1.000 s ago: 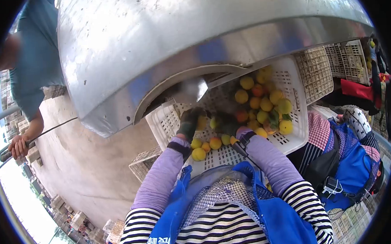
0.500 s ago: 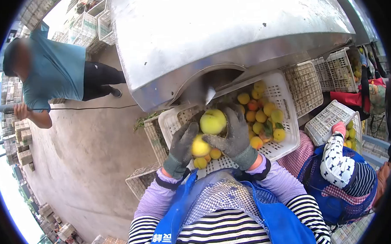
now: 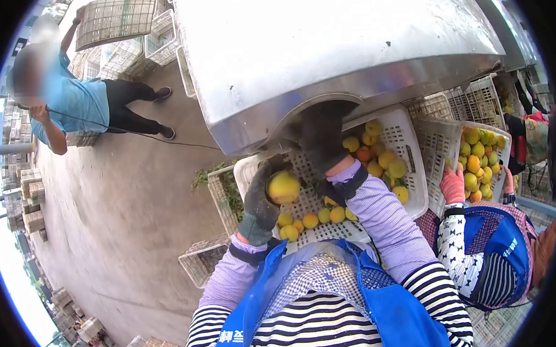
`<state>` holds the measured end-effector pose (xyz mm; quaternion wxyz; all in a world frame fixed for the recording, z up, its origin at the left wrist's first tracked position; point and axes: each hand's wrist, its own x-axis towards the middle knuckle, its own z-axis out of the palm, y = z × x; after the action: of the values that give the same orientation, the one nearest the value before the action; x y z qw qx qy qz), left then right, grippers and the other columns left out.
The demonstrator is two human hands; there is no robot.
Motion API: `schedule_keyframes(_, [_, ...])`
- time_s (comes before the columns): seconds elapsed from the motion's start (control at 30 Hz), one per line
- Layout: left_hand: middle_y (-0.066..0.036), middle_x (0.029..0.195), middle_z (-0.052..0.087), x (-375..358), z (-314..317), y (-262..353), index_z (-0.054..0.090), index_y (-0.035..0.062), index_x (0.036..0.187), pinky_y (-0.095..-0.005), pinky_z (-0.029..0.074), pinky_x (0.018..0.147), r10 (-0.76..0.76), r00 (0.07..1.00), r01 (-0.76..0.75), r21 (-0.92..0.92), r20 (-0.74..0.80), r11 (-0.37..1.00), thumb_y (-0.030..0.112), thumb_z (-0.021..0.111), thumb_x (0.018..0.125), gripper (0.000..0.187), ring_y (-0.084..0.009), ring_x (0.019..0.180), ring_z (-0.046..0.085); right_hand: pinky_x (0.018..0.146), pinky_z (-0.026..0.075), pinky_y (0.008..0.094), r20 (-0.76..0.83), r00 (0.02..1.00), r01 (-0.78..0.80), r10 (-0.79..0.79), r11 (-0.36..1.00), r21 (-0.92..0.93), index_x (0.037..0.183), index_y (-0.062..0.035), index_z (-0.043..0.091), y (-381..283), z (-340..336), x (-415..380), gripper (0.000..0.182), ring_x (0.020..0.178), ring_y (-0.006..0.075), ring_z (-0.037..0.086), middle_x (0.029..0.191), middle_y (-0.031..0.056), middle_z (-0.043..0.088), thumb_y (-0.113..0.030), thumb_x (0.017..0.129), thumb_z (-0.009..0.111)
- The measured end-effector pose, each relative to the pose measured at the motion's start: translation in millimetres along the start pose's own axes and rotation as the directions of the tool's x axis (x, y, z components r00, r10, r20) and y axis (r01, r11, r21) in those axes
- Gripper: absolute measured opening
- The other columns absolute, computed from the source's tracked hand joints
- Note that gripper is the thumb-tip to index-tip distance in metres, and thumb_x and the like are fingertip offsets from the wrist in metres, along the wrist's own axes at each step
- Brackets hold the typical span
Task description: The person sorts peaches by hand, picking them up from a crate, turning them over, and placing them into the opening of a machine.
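Observation:
My left hand, in a dark grey work glove, is closed around a yellow peach above the left part of a white plastic crate. My right hand, gloved too, reaches up into the dark rounded opening under a metal machine housing. Its fingers are hidden there, so what they hold does not show. Below, several yellow-orange peaches lie at the crate's right side, and more peaches line its near edge.
At the right, a co-worker's pink-gloved hand touches a tilted crate of peaches. On the left, a person in a blue shirt grips a raised crate and a thin cord. Slatted crates stand beside mine.
My right hand has gone up from the crate into the opening; the greenish peach between my hands is out of sight. The co-worker's peach crate now shows, and the person at left has shifted.

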<state>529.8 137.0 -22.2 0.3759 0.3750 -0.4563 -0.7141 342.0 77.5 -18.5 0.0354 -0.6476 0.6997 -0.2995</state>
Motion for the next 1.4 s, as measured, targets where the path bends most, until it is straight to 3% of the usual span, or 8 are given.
schedule_keyframes(0.13, [-0.016, 0.131, 0.057, -3, 7, 12, 0.05, -0.0002, 0.133, -0.0463, 0.044, 0.106, -0.279, 0.96, 0.22, -0.687, 0.026, 0.692, 0.026, 0.043, 0.102, 0.041, -0.0298, 0.122, 0.055, 0.088, 0.046, 0.0473, 0.0, 0.999, -0.05, 0.052, 0.957, 0.286, 0.128, -0.0073, 0.055, 0, -31, -19, 0.081, 0.098, 0.036, 0.06, 0.114, 0.0174, 0.059, -0.048, 0.064, 0.084])
schedule_keyframes(0.37, [-0.013, 0.135, 0.052, -5, 24, 17, 0.042, 0.0022, 0.14, -0.0418, 0.045, 0.106, -0.317, 0.933, 0.339, -0.708, 0.169, 0.62, 0.027, 0.047, 0.103, 0.045, -0.0266, 0.123, 0.054, 0.09, 0.049, 0.0461, 0.239, 0.969, -0.106, 0.06, 0.977, 0.186, 0.14, -0.0102, 0.047, -33, -51, -104, 0.097, 0.108, 0.0386, 0.058, 0.126, 0.0182, 0.053, -0.053, 0.061, 0.083])
schedule_keyframes(0.47, [-0.013, 0.133, 0.054, -13, 28, 3, 0.042, 0.0015, 0.14, -0.0397, 0.046, 0.104, 0.069, 0.99, -0.042, -0.203, 0.124, 0.978, 0.027, 0.048, 0.103, 0.045, -0.0247, 0.121, 0.056, 0.086, 0.051, 0.0459, 0.207, 0.977, -0.122, 0.061, 0.947, 0.297, 0.137, -0.0118, 0.05, -31, -57, -101, 0.093, 0.105, 0.0369, 0.06, 0.126, 0.0183, 0.053, -0.053, 0.061, 0.083])
schedule_keyframes(0.63, [-0.015, 0.129, 0.057, -3, 19, -9, 0.041, 0.0009, 0.14, -0.0395, 0.048, 0.1, 0.201, 0.957, -0.267, 0.362, 0.209, 0.893, 0.041, 0.049, 0.101, 0.056, -0.0249, 0.118, 0.057, 0.082, 0.051, 0.0468, 0.278, 0.96, -0.11, 0.033, 0.958, 0.265, 0.132, -0.0096, 0.053, -23, -74, -87, 0.09, 0.103, 0.0356, 0.061, 0.122, 0.0196, 0.057, -0.055, 0.06, 0.082])
schedule_keyframes(0.77, [-0.015, 0.123, 0.059, 14, 36, 12, 0.044, 0.0021, 0.137, -0.0419, 0.05, 0.094, -0.347, 0.933, 0.352, -0.451, 0.096, 0.82, 0.06, 0.049, 0.096, 0.072, -0.027, 0.111, 0.06, 0.079, 0.052, 0.0465, 0.204, 0.972, -0.134, 0.12, 0.99, 0.054, 0.128, -0.0072, 0.055, -23, -68, -66, 0.089, 0.098, 0.0348, 0.063, 0.119, 0.0191, 0.059, -0.058, 0.06, 0.082])
schedule_keyframes(1.03, [-0.012, 0.113, 0.058, 5, -9, -92, 0.049, 0.009, 0.132, -0.0441, 0.045, 0.089, -0.604, 0.782, 0.466, -0.502, -0.15, 0.728, 0.062, 0.053, 0.092, 0.067, -0.0297, 0.101, 0.058, 0.073, 0.049, 0.0423, 0.046, 0.986, -0.167, 0.161, 0.963, 0.212, 0.088, -0.0068, 0.07, 2, 9, 19, 0.041, 0.077, 0.0288, 0.066, 0.081, 0.0119, 0.067, -0.042, 0.071, 0.079])
schedule_keyframes(1.3, [-0.011, 0.122, 0.059, 23, 44, -204, 0.046, 0.0102, 0.138, -0.0341, 0.042, 0.093, -0.659, 0.747, 0.665, 0.111, -0.086, 0.739, 0.019, 0.062, 0.09, 0.052, -0.0232, 0.098, 0.059, 0.072, 0.054, 0.0416, 0.264, 0.955, -0.217, 0.135, 0.924, 0.316, 0.108, -0.0107, 0.067, 92, -22, -73, 0.032, 0.078, 0.0318, 0.068, 0.09, 0.0125, 0.071, -0.029, 0.082, 0.072])
schedule_keyframes(1.4, [-0.013, 0.133, 0.057, 21, 68, -266, 0.047, 0.0063, 0.138, -0.0365, 0.043, 0.103, -0.342, 0.847, -0.212, 0.848, 0.407, 0.486, 0.026, 0.063, 0.089, 0.055, -0.0307, 0.124, 0.052, 0.072, 0.053, 0.0453, 0.803, 0.481, -0.321, 0.351, 0.923, -0.211, 0.103, -0.0093, 0.068, 183, 44, -166, 0.025, 0.083, 0.0315, 0.068, 0.095, 0.013, 0.07, -0.027, 0.085, 0.065])
